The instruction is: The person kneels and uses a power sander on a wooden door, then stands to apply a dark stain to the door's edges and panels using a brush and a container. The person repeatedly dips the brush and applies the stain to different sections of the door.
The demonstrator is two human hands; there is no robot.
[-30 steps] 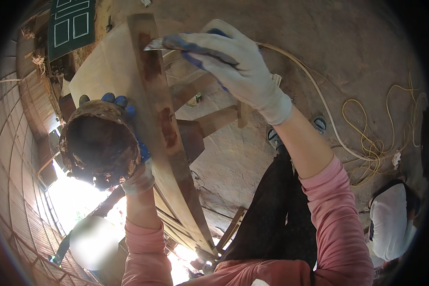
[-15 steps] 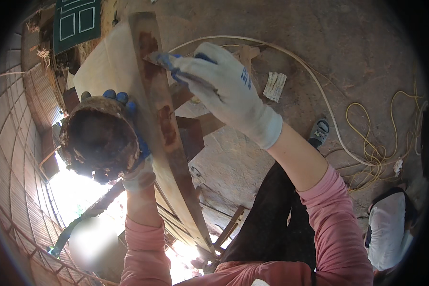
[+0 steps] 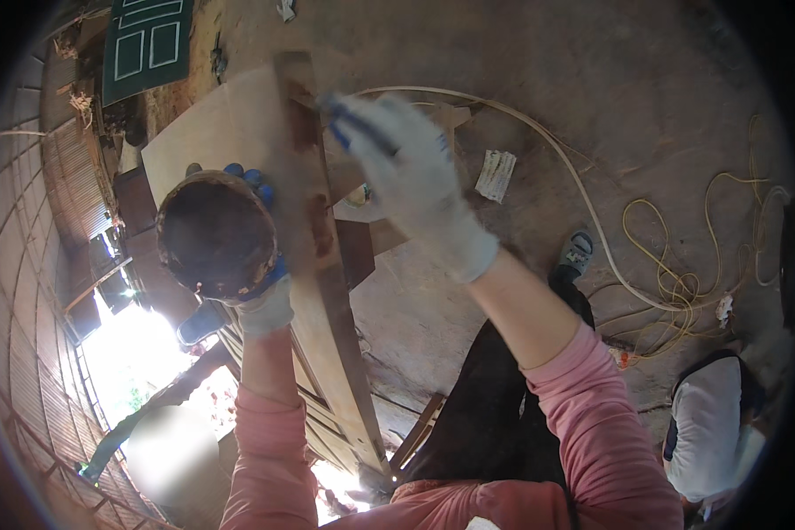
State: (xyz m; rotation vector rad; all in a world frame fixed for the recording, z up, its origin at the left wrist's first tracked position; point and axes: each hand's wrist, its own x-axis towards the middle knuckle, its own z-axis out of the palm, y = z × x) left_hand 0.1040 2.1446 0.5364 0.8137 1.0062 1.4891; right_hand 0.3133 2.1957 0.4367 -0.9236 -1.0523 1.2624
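Wooden beam (image 3: 327,305) stands between bowl (image 3: 216,231) and right hand (image 3: 411,172); rightward, floor (image 3: 662,88) offers room, crossed by a hose (image 3: 581,182).

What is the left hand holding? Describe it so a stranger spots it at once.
Find the long wooden beam running up the view left of centre. Left of its upper half, the gloved left hand holds a round container. Its dark brown top with a crusty rim sets it apart from the pale panel beyond.

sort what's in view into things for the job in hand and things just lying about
In the job: dark round container in the left hand; wooden beam with brown patches, by the right hand (any tool there is blurred).

Apparently just lying about: yellow cord, pale hose, white sheet.
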